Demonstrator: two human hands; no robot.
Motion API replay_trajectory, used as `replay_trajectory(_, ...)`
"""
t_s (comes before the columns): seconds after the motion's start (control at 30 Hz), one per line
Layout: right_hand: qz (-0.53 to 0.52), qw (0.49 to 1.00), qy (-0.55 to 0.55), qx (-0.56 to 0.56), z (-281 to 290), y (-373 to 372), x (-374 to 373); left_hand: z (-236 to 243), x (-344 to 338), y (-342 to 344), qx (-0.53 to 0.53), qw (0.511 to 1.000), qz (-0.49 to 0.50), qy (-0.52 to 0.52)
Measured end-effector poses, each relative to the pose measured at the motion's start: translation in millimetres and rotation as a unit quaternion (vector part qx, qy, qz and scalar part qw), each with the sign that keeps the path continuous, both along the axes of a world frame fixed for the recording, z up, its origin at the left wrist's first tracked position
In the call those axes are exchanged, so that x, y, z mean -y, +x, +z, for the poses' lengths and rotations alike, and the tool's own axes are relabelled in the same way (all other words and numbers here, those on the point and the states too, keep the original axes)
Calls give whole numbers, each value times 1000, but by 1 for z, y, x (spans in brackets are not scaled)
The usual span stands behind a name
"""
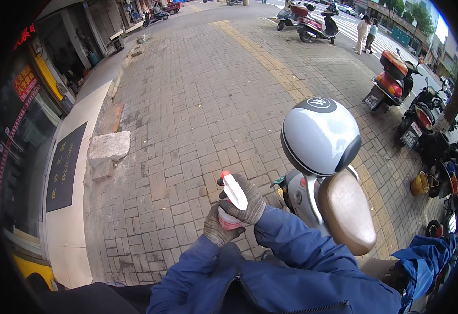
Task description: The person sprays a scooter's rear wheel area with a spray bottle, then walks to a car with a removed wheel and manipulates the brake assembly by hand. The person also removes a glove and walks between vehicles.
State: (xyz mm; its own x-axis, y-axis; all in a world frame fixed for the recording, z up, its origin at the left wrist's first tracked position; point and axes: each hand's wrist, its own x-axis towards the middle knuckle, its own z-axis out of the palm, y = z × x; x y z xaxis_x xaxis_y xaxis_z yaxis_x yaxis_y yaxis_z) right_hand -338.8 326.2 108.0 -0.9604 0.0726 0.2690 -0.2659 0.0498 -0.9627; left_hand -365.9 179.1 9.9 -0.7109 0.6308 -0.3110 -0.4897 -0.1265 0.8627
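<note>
So the biggest thing here is the brick pavement, running way out ahead of the person with a yellowish strip down it. Next up, a pale scooter parked just to the person's right, tan seat closest and front end pointing away. Over on the left there's a dark mat with gold lettering, lying by a shop door.

Then the person's blue jacket: both sleeves reach forward and angle in, the right forearm cutting across from the lower right, the left coming up from the lower left, so the wrists end up pretty close. A shiny pale helmet sits up at the scooter's front end.

Both hands have greyish knit gloves on and both are grasping the same spray bottle. The left hand is lower, curled round the bottle's body; the right hand is higher, wrapped around near the neck. The spray bottle is in front of the torso, white head tilted, red nozzle aimed away from the person.
</note>
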Motion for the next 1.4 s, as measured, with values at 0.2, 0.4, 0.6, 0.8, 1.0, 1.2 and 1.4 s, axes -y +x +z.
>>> replay_trajectory(0.2,23,997,76,8,-41,-204,-23,-18,-20,-190,284,940,43,181)
replay_trajectory(0.4,-48,996,38,59,-53,-378,-79,-22,-55,-376,-338,928,-75,-140)
replay_trajectory(0.6,-207,977,-46,9,-60,-501,-203,-17,-129,-552,-383,873,-106,-283)
replay_trajectory(0.8,-352,936,-21,11,-93,-605,-345,-47,-213,-694,-333,866,-67,-366)
replay_trajectory(1.0,-405,912,29,58,-81,-633,-480,-70,-326,-802,-301,900,-62,-309)
replay_trajectory(1.2,-614,765,169,99,-99,-612,-614,-115,-503,-903,-289,894,-172,-296)
replay_trajectory(1.4,-743,629,107,203,-127,-567,-676,-115,-758,-939,-403,810,-379,-192)
